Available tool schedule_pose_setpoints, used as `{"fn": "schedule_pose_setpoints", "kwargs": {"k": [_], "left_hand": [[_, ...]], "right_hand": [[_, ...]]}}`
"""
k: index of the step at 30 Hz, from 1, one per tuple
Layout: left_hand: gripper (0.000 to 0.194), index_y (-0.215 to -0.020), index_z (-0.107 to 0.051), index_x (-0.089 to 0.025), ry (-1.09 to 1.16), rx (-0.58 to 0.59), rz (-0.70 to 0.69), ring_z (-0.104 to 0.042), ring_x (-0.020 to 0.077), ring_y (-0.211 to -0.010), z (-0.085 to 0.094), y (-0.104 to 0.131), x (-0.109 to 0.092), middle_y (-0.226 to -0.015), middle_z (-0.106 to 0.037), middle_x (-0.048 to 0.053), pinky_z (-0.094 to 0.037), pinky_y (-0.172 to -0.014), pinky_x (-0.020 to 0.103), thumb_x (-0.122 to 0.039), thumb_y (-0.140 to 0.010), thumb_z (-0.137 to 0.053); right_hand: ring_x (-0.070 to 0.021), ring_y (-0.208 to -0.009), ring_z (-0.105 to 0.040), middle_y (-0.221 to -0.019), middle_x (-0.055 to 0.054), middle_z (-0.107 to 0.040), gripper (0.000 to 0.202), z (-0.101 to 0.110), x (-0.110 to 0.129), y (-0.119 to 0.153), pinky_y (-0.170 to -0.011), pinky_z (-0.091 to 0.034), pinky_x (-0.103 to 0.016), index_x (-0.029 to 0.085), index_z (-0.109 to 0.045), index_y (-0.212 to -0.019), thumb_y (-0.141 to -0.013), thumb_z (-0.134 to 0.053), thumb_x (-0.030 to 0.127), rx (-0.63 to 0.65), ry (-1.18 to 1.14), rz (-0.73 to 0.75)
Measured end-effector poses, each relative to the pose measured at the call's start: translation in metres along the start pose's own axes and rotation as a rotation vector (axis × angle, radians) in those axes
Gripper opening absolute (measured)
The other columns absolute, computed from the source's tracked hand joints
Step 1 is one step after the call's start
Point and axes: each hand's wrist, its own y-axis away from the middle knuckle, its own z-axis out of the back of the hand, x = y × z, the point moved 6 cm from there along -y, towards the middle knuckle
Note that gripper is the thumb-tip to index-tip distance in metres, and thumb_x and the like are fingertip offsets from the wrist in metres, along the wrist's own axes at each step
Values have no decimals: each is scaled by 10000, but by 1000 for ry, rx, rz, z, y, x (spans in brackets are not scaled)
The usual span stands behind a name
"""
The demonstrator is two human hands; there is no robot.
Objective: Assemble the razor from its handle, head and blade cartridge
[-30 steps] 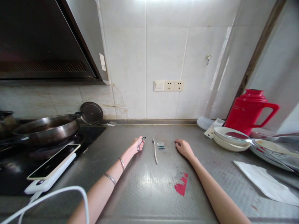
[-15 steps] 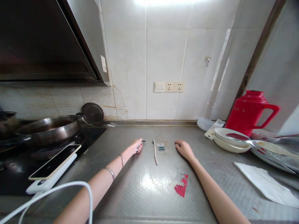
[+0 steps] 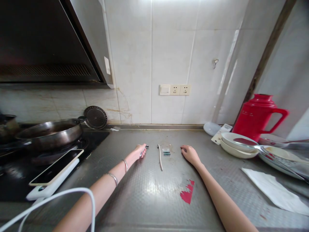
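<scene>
My left hand [image 3: 140, 151] is closed round a small dark-tipped tool [image 3: 146, 147], which pokes out beyond the fingers and is too small to name. My right hand [image 3: 190, 152] lies palm down on the steel counter [image 3: 135, 199], fingers loosely bent, with nothing visible in it. Between the hands is a thin pale stick [image 3: 160, 159] with a dark end, shaped like a small brush or a razor handle. Beside it lies a small clear packet with a teal band [image 3: 166, 152]. A torn red scrap [image 3: 187, 193] sits nearer to me, left of my right forearm.
At left are a gas hob with a steel pan [image 3: 51, 133], a phone [image 3: 56, 167] on a white power bank [image 3: 53, 183] and a white cable [image 3: 72, 190]. On the right stand a red thermos jug [image 3: 253, 116], stacked bowls [image 3: 238, 149], plates and a white tissue [image 3: 272, 190].
My left hand has shifted very slightly left with the small tool in it. My right hand and the things on the counter look the same.
</scene>
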Motion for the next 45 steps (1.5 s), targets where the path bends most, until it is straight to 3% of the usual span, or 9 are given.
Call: {"fn": "schedule_pose_setpoints", "kwargs": {"k": [5, 10, 17, 23, 29, 35, 40, 43, 45], "left_hand": [[361, -533, -398, -169, 10, -29, 138, -279, 38, -272, 3, 6, 4, -350, -329, -61, -194, -323, 155, -351, -844, -419], [336, -549, -397, -165, 49, -42, 132, -283, 28, -276, 7, 12, 1, -366, -336, -67, -183, -334, 152, -324, -845, -408], [323, -620, -387, -188, 132, -55, -40, -260, 36, -276, 9, 17, -8, -364, -289, -99, -190, -334, 159, -389, -868, -343], [306, -694, -433, -180, 132, -17, -272, -293, 42, -269, -7, 23, -19, -387, -352, -92, -203, -302, 156, -412, -865, -331], [201, -781, -490, -155, 174, 152, -308, -447, 63, -351, -26, 40, -20, -490, -501, -44, -336, -330, 154, -326, -838, -400], [216, -838, -502, -148, 149, 219, -360, -551, 102, -428, -28, 57, -20, -627, -615, 20, -428, -370, 201, -360, -821, -466], [299, -807, -484, -152, 116, 203, -467, -593, 124, -462, -28, 63, -30, -682, -650, 49, -405, -364, 197, -445, -780, -535], [329, -770, -461, -157, 98, 164, -522, -586, 118, -441, -29, 65, -34, -655, -641, 31, -376, -353, 181, -464, -742, -575], [338, -760, -450, -161, 103, 143, -548, -576, 114, -424, -29, 66, -35, -636, -632, 18, -366, -348, 178, -471, -731, -582]], "right_hand": [[-208, -1091, -551, -1143, -91, -634, 355, 2, 1, 1, -943, -388, -287, 169, -683, -1022, -797, -412, 216, -9, -7, -11], [-203, -1089, -552, -1139, -84, -637, 355, 2, 1, 1, -945, -386, -281, 182, -684, -1025, -794, -417, 213, -7, -12, -8], [-209, -1096, -549, -1139, -95, -636, 368, 0, -1, 0, -944, -387, -287, 160, -679, -1038, -795, -408, 219, -16, -6, -9], [-200, -1047, -576, -1100, -69, -658, 355, 2, 0, 0, -909, -401, -261, 188, -682, -1026, -792, -418, 222, 7, -23, -9], [-198, -1053, -573, -1111, -74, -654, 360, 6, 4, 2, -907, -394, -254, 178, -681, -1027, -795, -410, 221, -4, -35, -20], [-199, -1084, -555, -1155, -94, -628, 363, 7, 9, 5, -904, -383, -253, 164, -672, -1040, -811, -394, 210, 16, 30, -15], [-220, -1043, -569, -1107, -132, -642, 377, 26, 32, 9, -835, -400, -282, 146, -604, -1138, -843, -376, 204, -14, 146, 12], [-187, -902, -618, -990, -97, -682, 340, 43, 66, 13, -728, -408, -247, 194, -623, -1069, -891, -346, 279, -73, 132, 8], [-170, -757, -635, -830, -58, -699, 358, 45, 92, 18, -633, -398, -232, 226, -647, -957, -906, -326, 376, -29, 112, 2]]}}
